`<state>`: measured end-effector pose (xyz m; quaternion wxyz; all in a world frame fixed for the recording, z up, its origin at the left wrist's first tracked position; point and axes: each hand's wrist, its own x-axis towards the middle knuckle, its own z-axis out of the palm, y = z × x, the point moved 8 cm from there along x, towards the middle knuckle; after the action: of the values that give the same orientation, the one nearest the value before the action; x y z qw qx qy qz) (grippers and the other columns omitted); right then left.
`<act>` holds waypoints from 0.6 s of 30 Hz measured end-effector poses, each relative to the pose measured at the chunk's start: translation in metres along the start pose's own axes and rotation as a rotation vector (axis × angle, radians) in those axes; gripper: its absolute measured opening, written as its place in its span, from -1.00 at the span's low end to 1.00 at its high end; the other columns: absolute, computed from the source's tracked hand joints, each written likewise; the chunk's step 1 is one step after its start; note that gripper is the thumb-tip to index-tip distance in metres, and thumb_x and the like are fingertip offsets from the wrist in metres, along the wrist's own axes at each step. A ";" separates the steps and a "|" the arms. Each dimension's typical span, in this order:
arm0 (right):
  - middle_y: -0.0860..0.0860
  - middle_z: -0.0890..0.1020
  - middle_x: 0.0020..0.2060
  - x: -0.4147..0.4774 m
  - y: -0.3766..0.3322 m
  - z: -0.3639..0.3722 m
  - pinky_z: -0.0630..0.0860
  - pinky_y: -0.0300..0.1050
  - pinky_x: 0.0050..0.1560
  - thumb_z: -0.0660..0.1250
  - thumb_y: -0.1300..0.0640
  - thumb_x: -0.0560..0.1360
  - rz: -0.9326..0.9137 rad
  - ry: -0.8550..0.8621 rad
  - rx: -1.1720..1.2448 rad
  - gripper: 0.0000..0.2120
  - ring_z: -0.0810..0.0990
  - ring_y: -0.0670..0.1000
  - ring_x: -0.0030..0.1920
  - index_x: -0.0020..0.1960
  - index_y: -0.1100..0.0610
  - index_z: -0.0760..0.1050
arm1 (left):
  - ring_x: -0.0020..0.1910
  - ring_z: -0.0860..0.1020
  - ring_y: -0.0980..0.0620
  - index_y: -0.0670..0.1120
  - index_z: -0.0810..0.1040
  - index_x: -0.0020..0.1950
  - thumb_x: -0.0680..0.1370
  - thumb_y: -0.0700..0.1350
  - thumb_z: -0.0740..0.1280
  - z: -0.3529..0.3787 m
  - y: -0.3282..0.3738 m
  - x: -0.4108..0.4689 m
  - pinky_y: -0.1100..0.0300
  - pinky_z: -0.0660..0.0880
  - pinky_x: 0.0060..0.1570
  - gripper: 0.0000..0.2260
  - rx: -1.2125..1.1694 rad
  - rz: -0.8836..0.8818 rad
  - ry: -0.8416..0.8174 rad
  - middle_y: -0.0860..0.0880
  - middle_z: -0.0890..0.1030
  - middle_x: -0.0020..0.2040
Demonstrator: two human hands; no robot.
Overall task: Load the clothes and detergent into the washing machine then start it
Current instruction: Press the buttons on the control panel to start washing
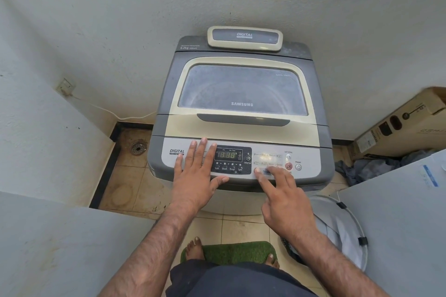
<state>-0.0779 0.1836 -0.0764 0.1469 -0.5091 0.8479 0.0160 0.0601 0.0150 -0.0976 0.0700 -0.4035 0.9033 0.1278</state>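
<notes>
Both hands are on the washing machine's (241, 94) control panel (241, 161) along its front edge: the left hand (200, 176) lies spread flat, holding nothing, beside the lit display (228, 154); the right hand (282, 198) presses a program button (257, 170) with one extended fingertip. Grey-and-cream, dusty, the machine's lid (241, 113) is shut. Its buttons likely need only light, stiff presses; the red start button (288, 166) sits near the front right corner.

Washer (241, 125) is showing smooth grey and cream plastic w/ a dusty, matt lid window (242, 90). Walls (96, 38) are looking rough, stained plaster; floor tiles (125, 183) glazed but grimy; mat (231, 252) fuzzy green; box (405, 123) cardboard.
</notes>
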 end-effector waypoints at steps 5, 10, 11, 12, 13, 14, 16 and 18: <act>0.05 0.25 0.56 0.000 0.003 -0.001 0.56 0.07 0.24 0.31 0.06 0.48 -0.023 0.017 -0.007 -0.25 0.20 0.12 0.57 0.63 -0.09 0.15 | 0.68 -0.34 -0.04 0.12 -0.28 0.70 0.62 0.40 0.07 0.001 0.000 0.002 -0.15 -0.30 0.58 -0.19 0.002 -0.001 0.007 0.04 -0.35 0.70; 0.01 0.21 0.58 -0.002 0.012 -0.006 0.50 0.06 0.34 0.27 0.06 0.50 -0.007 0.043 0.025 -0.27 0.16 0.08 0.59 0.63 -0.12 0.13 | 0.68 -0.34 -0.04 0.12 -0.28 0.70 0.62 0.40 0.05 0.001 -0.001 0.001 -0.13 -0.31 0.56 -0.19 0.010 0.000 0.014 0.04 -0.35 0.70; 0.02 0.23 0.57 -0.003 0.015 -0.007 0.51 0.06 0.33 0.27 0.06 0.49 0.015 0.054 0.032 -0.28 0.18 0.09 0.58 0.62 -0.10 0.16 | 0.68 -0.34 -0.04 0.12 -0.27 0.70 0.62 0.40 0.05 0.000 0.000 0.001 -0.13 -0.31 0.57 -0.19 0.008 0.001 0.017 0.04 -0.34 0.70; 0.03 0.26 0.57 -0.004 0.020 -0.008 0.51 0.07 0.34 0.27 0.06 0.49 0.039 0.065 0.036 -0.29 0.20 0.08 0.58 0.61 -0.08 0.18 | 0.68 -0.33 -0.04 0.12 -0.26 0.71 0.62 0.40 0.05 0.000 0.000 0.001 -0.12 -0.31 0.56 -0.19 0.006 0.003 0.022 0.04 -0.34 0.71; 0.04 0.28 0.56 -0.005 0.025 -0.009 0.51 0.07 0.35 0.27 0.06 0.49 0.063 0.073 0.038 -0.29 0.21 0.08 0.57 0.61 -0.06 0.18 | 0.68 -0.33 -0.04 0.12 -0.26 0.71 0.62 0.40 0.05 0.000 0.000 0.001 -0.12 -0.31 0.56 -0.19 0.006 0.003 0.025 0.04 -0.34 0.71; 0.04 0.28 0.56 -0.005 0.031 -0.010 0.51 0.06 0.36 0.27 0.05 0.49 0.083 0.079 0.039 -0.29 0.22 0.07 0.56 0.62 -0.06 0.16 | 0.68 -0.33 -0.04 0.12 -0.26 0.71 0.62 0.41 0.05 0.000 -0.001 0.001 -0.11 -0.32 0.55 -0.19 0.008 0.003 0.026 0.04 -0.34 0.71; 0.03 0.29 0.55 -0.006 0.040 -0.011 0.52 0.05 0.34 0.28 0.05 0.50 0.108 0.087 0.035 -0.29 0.22 0.05 0.55 0.62 -0.04 0.16 | 0.68 -0.34 -0.03 0.13 -0.28 0.70 0.62 0.41 0.04 0.001 -0.001 0.001 -0.11 -0.34 0.53 -0.19 0.016 0.007 0.028 0.04 -0.35 0.70; 0.03 0.32 0.54 -0.007 0.047 -0.012 0.55 0.04 0.29 0.30 0.06 0.49 0.125 0.089 0.035 -0.30 0.25 0.05 0.53 0.61 -0.01 0.22 | 0.68 -0.34 -0.03 0.13 -0.29 0.70 0.61 0.41 0.03 0.002 -0.001 0.001 -0.11 -0.34 0.53 -0.19 0.014 0.008 0.030 0.04 -0.35 0.70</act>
<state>-0.1183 0.2099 -0.0687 0.1166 -0.4529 0.8838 -0.0122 0.0605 0.0140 -0.0999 0.0586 -0.4011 0.9068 0.1157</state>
